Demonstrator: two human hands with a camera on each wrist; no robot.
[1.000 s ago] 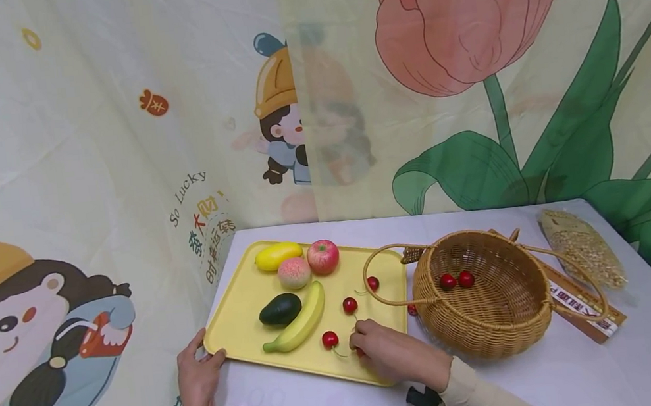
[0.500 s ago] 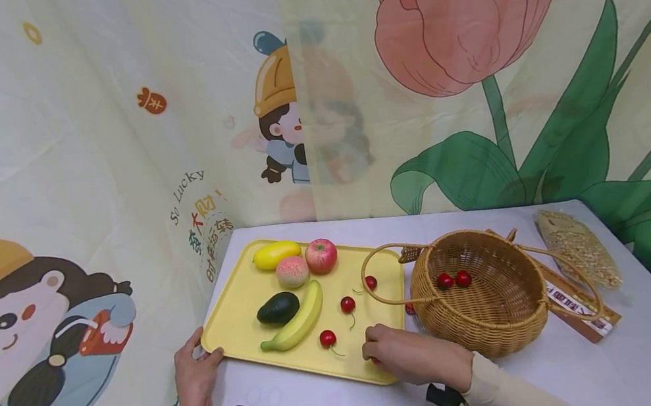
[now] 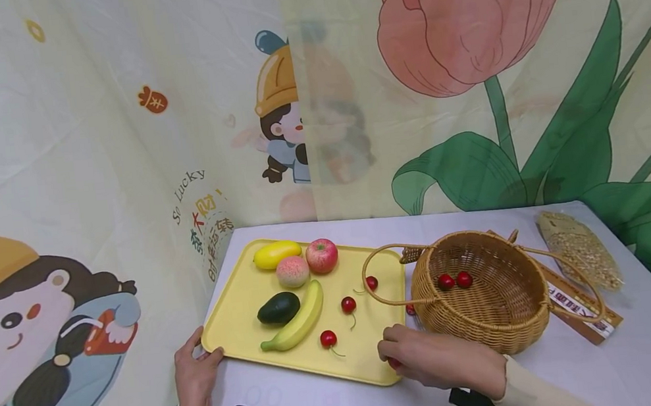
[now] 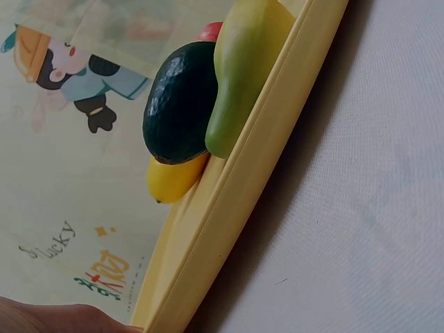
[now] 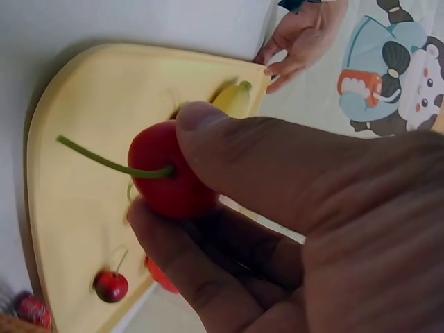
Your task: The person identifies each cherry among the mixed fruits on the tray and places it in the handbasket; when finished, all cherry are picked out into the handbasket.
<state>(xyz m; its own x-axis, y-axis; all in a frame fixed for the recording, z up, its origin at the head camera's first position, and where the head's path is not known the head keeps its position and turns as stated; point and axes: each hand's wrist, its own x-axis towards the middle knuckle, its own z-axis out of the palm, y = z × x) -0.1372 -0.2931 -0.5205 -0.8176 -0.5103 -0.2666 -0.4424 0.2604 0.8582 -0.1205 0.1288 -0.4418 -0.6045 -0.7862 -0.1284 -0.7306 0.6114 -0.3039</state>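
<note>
Between thumb and fingertips my right hand [image 3: 421, 355] pinches a red cherry [image 5: 170, 170] whose green stem points away from the hand. It is above the front right corner of the yellow tray [image 3: 231, 328]. At the tray's front left corner, my left hand [image 3: 196, 375] grips the edge. On the tray lie a banana [image 3: 299, 321], a dark avocado [image 3: 278, 308], a yellow mango-like fruit [image 3: 277, 255], a peach [image 3: 293, 272] and a red apple [image 3: 322, 256]. Loose cherries [image 3: 328, 339] lie on its right half. Two cherries [image 3: 455, 281] sit inside the wicker basket [image 3: 488, 335].
The basket's left handle [image 3: 368, 265] overhangs the tray's right edge. Behind the basket, a long brown box [image 3: 587, 311] and a clear bag of grain-like pieces [image 3: 579, 249] lie on the white table. A printed curtain [image 3: 354, 193] stands along the back.
My right hand has picked up the front cherry from the tray and moved right with it, toward the basket. My left hand stays at the tray corner.
</note>
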